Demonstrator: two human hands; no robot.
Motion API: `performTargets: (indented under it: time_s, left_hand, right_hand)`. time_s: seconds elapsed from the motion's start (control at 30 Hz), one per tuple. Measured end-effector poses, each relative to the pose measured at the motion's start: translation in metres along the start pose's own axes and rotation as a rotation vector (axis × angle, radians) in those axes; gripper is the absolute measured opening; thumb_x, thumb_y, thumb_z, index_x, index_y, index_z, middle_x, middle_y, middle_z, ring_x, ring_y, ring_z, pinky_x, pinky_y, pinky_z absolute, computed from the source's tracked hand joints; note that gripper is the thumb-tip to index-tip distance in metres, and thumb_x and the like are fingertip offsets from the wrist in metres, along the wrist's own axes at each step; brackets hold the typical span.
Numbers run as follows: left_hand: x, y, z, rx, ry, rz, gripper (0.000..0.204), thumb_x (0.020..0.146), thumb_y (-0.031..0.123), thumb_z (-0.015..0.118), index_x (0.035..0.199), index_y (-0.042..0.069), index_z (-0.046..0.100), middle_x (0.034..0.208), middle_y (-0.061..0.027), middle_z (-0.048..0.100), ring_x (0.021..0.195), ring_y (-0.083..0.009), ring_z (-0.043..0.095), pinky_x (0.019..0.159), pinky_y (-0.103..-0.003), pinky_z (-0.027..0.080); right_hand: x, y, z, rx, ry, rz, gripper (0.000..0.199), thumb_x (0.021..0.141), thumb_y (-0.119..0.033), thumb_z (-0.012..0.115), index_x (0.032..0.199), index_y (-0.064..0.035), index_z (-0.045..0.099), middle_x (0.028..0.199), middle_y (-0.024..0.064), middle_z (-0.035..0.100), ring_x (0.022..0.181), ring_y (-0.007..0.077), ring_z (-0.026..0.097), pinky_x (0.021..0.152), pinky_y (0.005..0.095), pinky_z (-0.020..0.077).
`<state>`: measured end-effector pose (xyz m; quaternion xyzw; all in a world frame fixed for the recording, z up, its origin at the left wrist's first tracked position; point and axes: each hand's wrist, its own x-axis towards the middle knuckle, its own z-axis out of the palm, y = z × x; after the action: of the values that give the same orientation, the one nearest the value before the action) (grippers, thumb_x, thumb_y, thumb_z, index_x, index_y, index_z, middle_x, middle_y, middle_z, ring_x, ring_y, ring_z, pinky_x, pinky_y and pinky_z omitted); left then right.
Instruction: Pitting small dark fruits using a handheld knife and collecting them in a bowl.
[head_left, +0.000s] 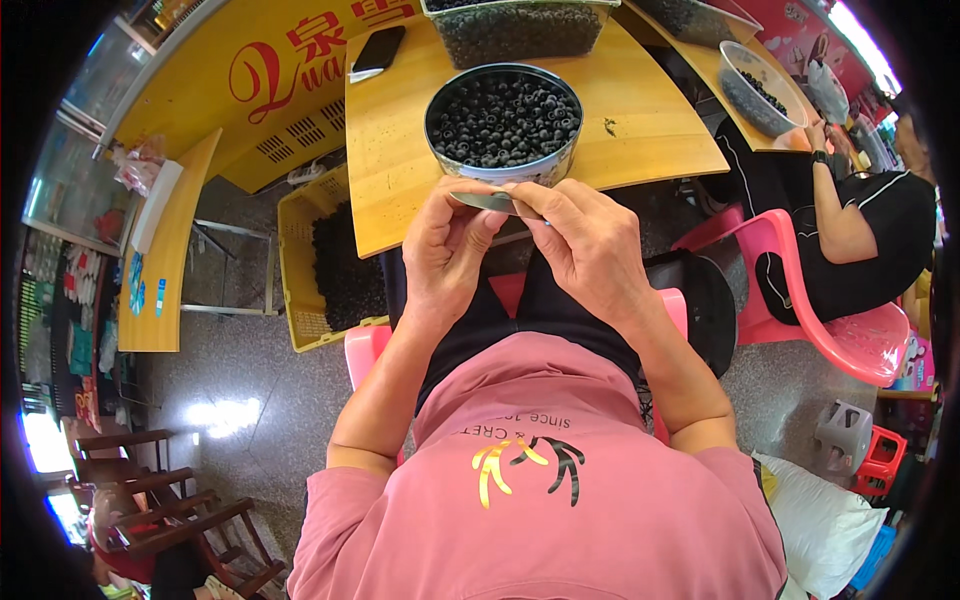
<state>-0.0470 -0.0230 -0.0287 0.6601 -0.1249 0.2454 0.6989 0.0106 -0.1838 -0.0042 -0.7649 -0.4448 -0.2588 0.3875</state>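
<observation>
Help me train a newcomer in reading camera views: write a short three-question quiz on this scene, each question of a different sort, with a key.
1. Multiple choice: What fills the round tin on the wooden table?
A) White rice
B) Dark round pieces
C) Green leaves

2. True or false: A black phone lies on the wooden table, to the left of the round tin.

3. Short answer: What shows between the left hand and the right hand?

Key:
1. B
2. True
3. A thin metal blade
</observation>
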Motion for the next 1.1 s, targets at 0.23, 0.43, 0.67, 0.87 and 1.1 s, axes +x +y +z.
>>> performTargets:
  time_s: [0.23,0.43,0.67,0.87,1.1]
  left_hand:
    - [-0.005,-0.003,0.004,-0.012,0.023,-0.029,0.015,0.093,-0.004,0.058,0.108,-0.002,0.055,0.103,-0.0042,0.057,0.096,-0.0095,0.057,0.086,-0.022,0.046]
    - [0.001,-0.003,0.001,0.214,-0.029,0.132,0.019,0.087,-0.006,0.064,0.103,-0.001,0.057,0.100,-0.0077,0.059,0.088,-0.0127,0.060,0.076,-0.024,0.049]
    - [0.001,0.008,-0.002,0.523,-0.027,0.328,0.027,0.078,-0.009,0.070,0.101,0.000,0.059,0.091,-0.0133,0.060,0.076,-0.0246,0.063,0.065,-0.028,0.051]
    - [-0.005,0.011,-0.006,0.440,-0.032,0.306,0.025,0.079,-0.006,0.070,0.101,0.001,0.060,0.091,-0.0130,0.062,0.078,-0.0261,0.063,0.065,-0.031,0.052]
    - [0.001,0.018,-0.088,0.774,0.271,0.266,0.013,0.081,-0.003,0.069,0.092,0.001,0.064,0.085,-0.0094,0.063,0.074,-0.0163,0.061,0.066,-0.027,0.049]
  right_hand:
    - [-0.003,0.003,-0.001,-0.008,-0.006,0.046,0.022,0.087,-0.006,0.064,0.109,-0.0062,0.065,0.078,0.0096,0.063,0.064,0.0250,0.063,0.057,0.0348,0.0489]
    - [-0.004,-0.004,-0.003,0.472,-0.012,0.372,0.018,0.095,-0.017,0.061,0.104,-0.0020,0.064,0.075,0.0052,0.062,0.065,0.0104,0.059,0.057,0.0263,0.0453]
    - [-0.006,-0.011,-0.001,0.821,-0.130,0.635,0.024,0.099,-0.026,0.056,0.099,-0.0028,0.060,0.073,-0.0033,0.054,0.067,0.0032,0.048,0.059,0.0177,0.0362]
    - [-0.010,-0.015,0.019,1.153,-0.077,0.815,0.021,0.099,-0.027,0.057,0.099,-0.0070,0.061,0.071,-0.0054,0.051,0.060,0.0014,0.043,0.052,0.0170,0.0298]
    - [0.002,-0.006,0.016,1.023,-0.067,0.722,0.024,0.100,-0.025,0.055,0.103,-0.0030,0.062,0.071,-0.0010,0.054,0.057,0.0019,0.038,0.050,0.0165,0.0285]
